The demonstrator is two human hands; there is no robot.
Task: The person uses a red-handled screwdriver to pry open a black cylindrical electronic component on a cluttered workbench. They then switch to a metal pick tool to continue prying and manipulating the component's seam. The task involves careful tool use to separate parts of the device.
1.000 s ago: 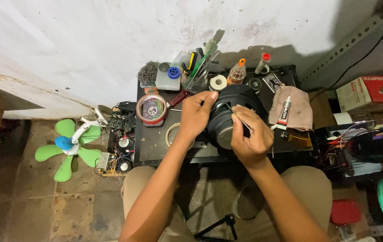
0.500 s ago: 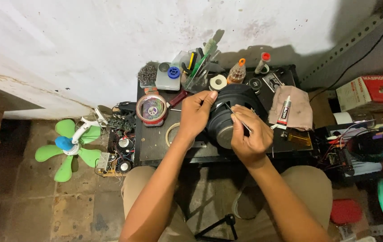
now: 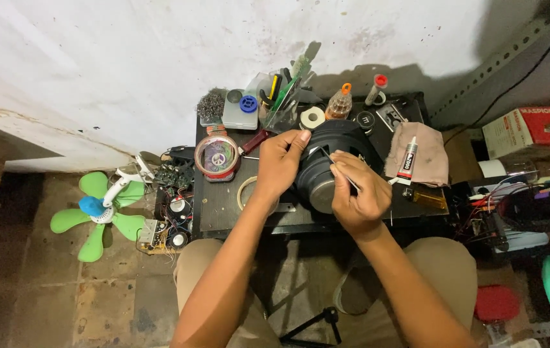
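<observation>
Nothing has shifted: left hand (image 3: 281,164) fingers grip the black speaker (image 3: 326,164); right hand (image 3: 360,193) fingers pinch a thin tool (image 3: 341,171).

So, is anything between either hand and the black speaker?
Nothing visible. The left hand already grips the black speaker on its left side, and the right hand holds a thin tool against it.

a white plastered wall (image 3: 127,58), stained and scuffed, fills the far side. a small dark counter (image 3: 223,216) stands against it. the floor (image 3: 43,296) is worn brownish tile. a slotted metal shelf upright (image 3: 500,61) rises at right. strong light throws shadows on the wall.
</observation>
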